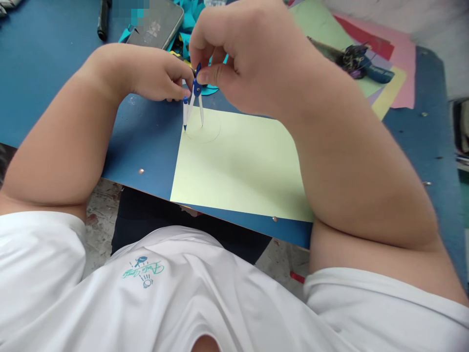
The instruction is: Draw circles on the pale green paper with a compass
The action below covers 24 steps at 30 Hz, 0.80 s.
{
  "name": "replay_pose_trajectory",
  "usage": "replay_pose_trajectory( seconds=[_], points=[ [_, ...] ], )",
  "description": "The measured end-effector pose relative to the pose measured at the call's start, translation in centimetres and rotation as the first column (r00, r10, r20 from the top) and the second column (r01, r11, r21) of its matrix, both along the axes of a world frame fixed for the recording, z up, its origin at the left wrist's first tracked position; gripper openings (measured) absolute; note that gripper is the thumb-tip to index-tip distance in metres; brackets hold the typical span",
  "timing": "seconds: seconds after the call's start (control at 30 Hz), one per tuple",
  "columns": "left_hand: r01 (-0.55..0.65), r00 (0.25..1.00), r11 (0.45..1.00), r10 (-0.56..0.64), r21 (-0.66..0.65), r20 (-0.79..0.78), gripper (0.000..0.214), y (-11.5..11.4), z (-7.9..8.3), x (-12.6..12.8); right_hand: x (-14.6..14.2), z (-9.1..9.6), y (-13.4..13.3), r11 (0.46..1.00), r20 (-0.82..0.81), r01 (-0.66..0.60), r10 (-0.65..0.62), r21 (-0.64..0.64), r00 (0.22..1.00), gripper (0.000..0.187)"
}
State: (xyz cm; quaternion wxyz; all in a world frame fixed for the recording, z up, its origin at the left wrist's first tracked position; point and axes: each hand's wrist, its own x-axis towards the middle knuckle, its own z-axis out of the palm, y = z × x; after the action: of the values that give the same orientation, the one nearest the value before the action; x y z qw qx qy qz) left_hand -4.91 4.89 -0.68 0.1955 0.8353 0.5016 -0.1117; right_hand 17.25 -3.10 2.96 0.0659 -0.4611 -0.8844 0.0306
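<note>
A blue and white drawing compass [193, 105] stands upright on a pale green sheet of paper [242, 171], near the sheet's far left corner. My right hand [249, 58] pinches the compass at its top hinge. My left hand [154, 73] is closed, its fingertips touching the compass's left leg near the top. A faint pencil circle [203, 129] shows on the paper around the compass legs. The sheet lies on a blue table [146, 146].
Behind the hands lie a grey tin case [157, 24], teal paper scraps [192, 17] and a black marker [103, 19]. Sheets of pink, yellow and green paper [395, 63] are stacked at the far right, with a dark glue gun [359, 61] on them. The table's near edge runs just before my lap.
</note>
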Motion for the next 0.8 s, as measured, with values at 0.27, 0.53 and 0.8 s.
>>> replay_pose_trajectory(
  seconds=[0.27, 0.53, 0.8],
  points=[
    [-0.033, 0.999, 0.997, 0.032, 0.063, 0.023, 0.059, -0.1, -0.1, -0.3, 2.2, 0.0, 1.4, 0.997, 0.043, 0.076, -0.077, 0.030, 0.996, 0.034],
    [-0.021, 0.999, 0.997, 0.024, 0.069, -0.040, 0.060, -0.2, 0.4, 0.1, 2.3, 2.2, -0.5, 0.987, 0.404, 0.006, -0.072, 0.162, 0.912, 0.011],
    [-0.024, 0.998, 0.998, 0.027, 0.058, -0.051, 0.059, -0.3, 0.6, 0.2, 0.7, 3.5, -3.6, 0.986, 0.541, 0.106, -0.157, 0.125, 0.826, 0.024]
  ],
)
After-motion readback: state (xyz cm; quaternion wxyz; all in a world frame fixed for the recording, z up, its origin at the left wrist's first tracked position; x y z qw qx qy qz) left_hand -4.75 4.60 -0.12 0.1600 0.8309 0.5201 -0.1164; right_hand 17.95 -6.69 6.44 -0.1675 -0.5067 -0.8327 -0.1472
